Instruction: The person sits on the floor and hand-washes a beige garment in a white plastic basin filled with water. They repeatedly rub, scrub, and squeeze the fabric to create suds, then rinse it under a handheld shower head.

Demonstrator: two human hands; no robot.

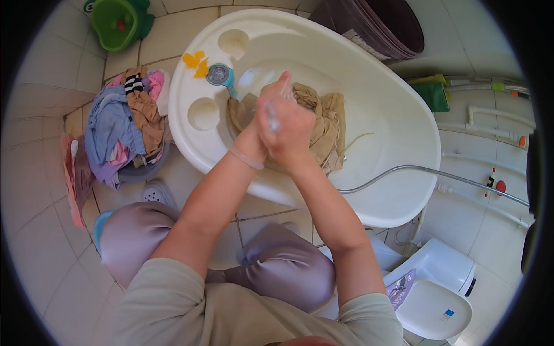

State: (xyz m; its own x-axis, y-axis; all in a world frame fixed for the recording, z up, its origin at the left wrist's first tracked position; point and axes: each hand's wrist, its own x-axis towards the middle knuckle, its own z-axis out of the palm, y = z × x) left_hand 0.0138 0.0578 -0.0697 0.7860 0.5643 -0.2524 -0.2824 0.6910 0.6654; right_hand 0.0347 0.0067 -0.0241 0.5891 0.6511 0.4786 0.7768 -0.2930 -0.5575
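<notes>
My left hand [272,91], with a pale bangle [245,156] on its wrist, presses against my right hand [291,127] above a white plastic baby bathtub [402,125]. White lather streaks the fingers of both. Motion blur and the overlap of the hands hide whether anything lies between the palms. Below them, in the tub, is a bunched wet khaki garment [331,125], partly covered by my hands and forearms. A turquoise shower head [220,75] rests on the tub's left rim, its handle pointing inward.
Orange pieces [197,64] lie beside the shower head. A heap of clothes [114,121] fills a grey basin [149,166] on the left. A metal hose [402,169] crosses the tub's right rim. Around stand a dark bucket [381,26], a green potty [117,24] and a toilet [437,302].
</notes>
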